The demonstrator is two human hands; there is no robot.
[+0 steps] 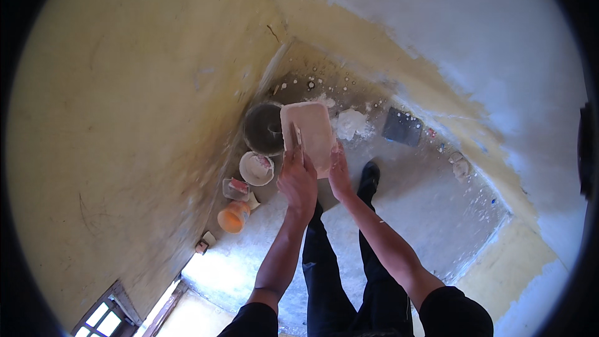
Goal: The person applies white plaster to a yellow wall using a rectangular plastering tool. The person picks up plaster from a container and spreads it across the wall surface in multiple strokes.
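Carefully, a person in a dark top holds a pink rectangular board between two bare hands, well above a dusty floor — probably so that its broad face stays in view and within easy reach. The right hand grips the right edge close to the near end, its fingers closed along the rim, likely to bear the weight. The left hand has its fingers curled around a slim flat tool laid against the board's left part; whether any of them also press on the board, one cannot tell.

On the floor, a dark tub, a white bucket, a clear container with something red in it and an orange bucket line up beside the left wall — an order that seems meant to leave standing room. A white powdery heap lies just beyond the board to the right, near a dark square sheet set close to the partly whitened right wall.
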